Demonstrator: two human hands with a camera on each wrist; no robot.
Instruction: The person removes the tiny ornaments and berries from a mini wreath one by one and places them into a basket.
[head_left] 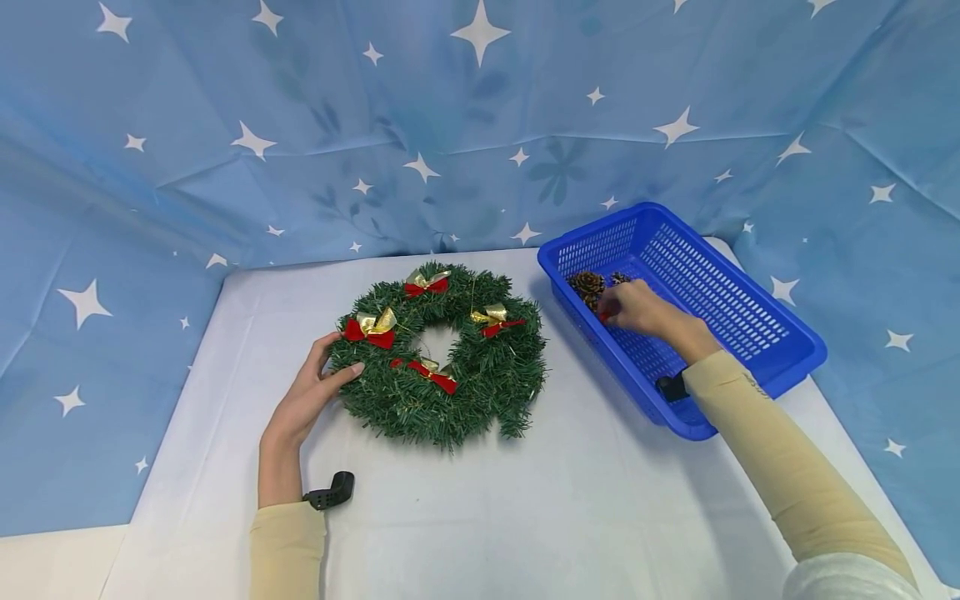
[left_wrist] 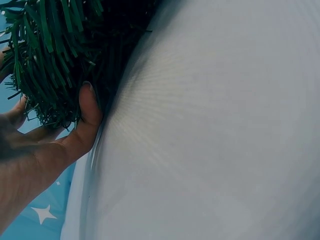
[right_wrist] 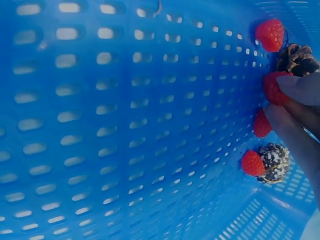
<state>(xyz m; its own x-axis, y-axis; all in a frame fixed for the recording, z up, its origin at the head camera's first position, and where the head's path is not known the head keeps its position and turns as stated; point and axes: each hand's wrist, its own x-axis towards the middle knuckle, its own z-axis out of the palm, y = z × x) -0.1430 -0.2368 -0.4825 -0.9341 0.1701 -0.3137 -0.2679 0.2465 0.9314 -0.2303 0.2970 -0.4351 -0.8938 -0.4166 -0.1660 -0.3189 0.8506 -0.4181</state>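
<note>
A green wreath [head_left: 480, 408] with several red and gold bows [head_left: 372, 330] lies on the white table. At its left edge my left hand [head_left: 300, 400] grips the greenery [left_wrist: 55, 55], thumb on the near side and fingers around the far side. Over on the right, my right hand [head_left: 641, 308] reaches into the blue basket [head_left: 750, 367]. In the right wrist view its thumb and finger pinch a red artificial raspberry [right_wrist: 274, 88]. Other raspberries [right_wrist: 270, 35] lie close by, along with pine cones [head_left: 588, 285], one of them white-tipped [right_wrist: 276, 163].
The basket has high perforated walls and stands at the table's right side, near the backdrop. A blue cloth with white stars [head_left: 480, 167] hangs behind and at both sides. White cloth covers the table [head_left: 465, 525] in front of the wreath.
</note>
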